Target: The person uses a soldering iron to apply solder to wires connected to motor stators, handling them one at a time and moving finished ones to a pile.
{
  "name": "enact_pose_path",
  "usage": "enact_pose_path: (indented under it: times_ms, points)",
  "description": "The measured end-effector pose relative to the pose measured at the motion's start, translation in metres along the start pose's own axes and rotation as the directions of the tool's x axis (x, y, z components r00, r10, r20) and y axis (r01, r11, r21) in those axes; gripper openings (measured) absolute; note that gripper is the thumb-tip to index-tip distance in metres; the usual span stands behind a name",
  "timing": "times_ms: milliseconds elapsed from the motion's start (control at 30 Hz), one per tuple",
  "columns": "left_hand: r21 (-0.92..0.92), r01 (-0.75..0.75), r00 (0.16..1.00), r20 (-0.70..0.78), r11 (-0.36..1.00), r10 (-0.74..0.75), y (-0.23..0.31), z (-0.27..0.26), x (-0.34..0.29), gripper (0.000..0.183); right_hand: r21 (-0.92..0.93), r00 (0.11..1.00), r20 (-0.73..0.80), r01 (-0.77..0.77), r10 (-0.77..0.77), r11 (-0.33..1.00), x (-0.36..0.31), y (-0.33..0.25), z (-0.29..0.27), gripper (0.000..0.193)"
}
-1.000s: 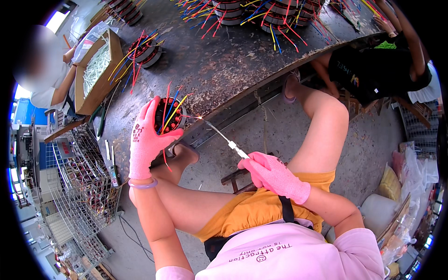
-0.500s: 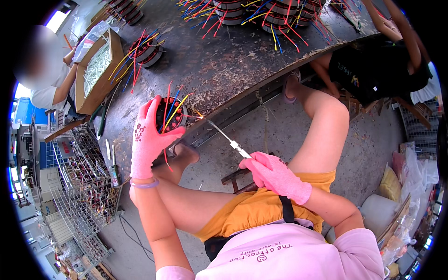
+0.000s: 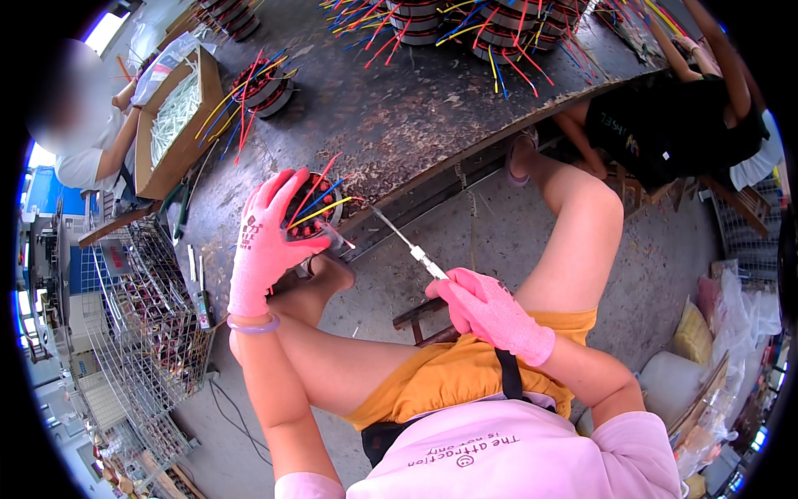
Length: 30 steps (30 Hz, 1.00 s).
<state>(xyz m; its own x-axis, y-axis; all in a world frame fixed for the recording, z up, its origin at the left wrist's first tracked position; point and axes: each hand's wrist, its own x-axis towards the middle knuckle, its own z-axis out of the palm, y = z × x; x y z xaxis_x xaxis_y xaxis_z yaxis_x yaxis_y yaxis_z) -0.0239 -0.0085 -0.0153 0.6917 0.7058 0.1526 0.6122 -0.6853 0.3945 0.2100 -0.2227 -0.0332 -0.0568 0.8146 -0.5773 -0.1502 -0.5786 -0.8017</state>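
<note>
At the near table edge, my left hand [image 3: 270,233] in a pink glove is wrapped round the left side of a round motor stator [image 3: 314,208], its thumb along the near side. Red, blue and yellow wires stick out of the stator toward the right. In a matching glove, my right hand [image 3: 490,314] grips a thin tool [image 3: 418,254] with a white handle and a slim metal shaft; its exact kind is unclear. The tool's tip points up and left toward the stator, a short gap away from the yellow wire's end.
On the worn dark table [image 3: 399,125] stand another wired stator [image 3: 270,96] and stacks of stators [image 3: 414,23] farther back. A cardboard box [image 3: 154,166] of white sleeves sits at left. Co-workers sit at left and far right. Wire baskets [image 3: 150,333] stand left of my legs.
The stator has turned a little in my left hand, and its wires now fan more to the right. The tool's tip, earlier close to a wire end, now stands slightly apart from the wires.
</note>
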Motion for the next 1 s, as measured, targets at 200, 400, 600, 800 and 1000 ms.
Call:
enact_pose_path:
  times_ms: [200,400,600,800,1000]
  points:
    - [-0.005,0.005,1.000,-0.029,1.000,-0.005,-0.004,0.004,-0.003,0.087,-0.045,0.999,0.020,-0.047,0.048,0.998,-0.004,-0.010,0.000,0.035]
    - [-0.010,0.011,1.000,-0.022,1.000,-0.012,-0.001,0.001,-0.002,0.088,-0.059,0.999,0.015,-0.032,0.033,0.998,-0.004,-0.010,0.001,0.036]
    - [-0.003,0.007,1.000,-0.023,1.000,-0.007,-0.003,0.003,-0.002,0.088,-0.055,1.000,0.012,-0.011,0.012,0.998,-0.002,-0.007,0.000,0.036]
    - [-0.002,0.010,1.000,-0.025,1.000,-0.010,-0.005,0.003,-0.003,0.088,-0.049,0.999,0.013,-0.035,0.036,0.998,-0.004,-0.011,0.001,0.036]
    - [-0.003,0.025,0.999,-0.042,1.000,-0.025,-0.003,0.005,-0.003,0.087,-0.023,1.000,0.005,-0.019,0.019,1.000,-0.005,-0.012,0.001,0.035]
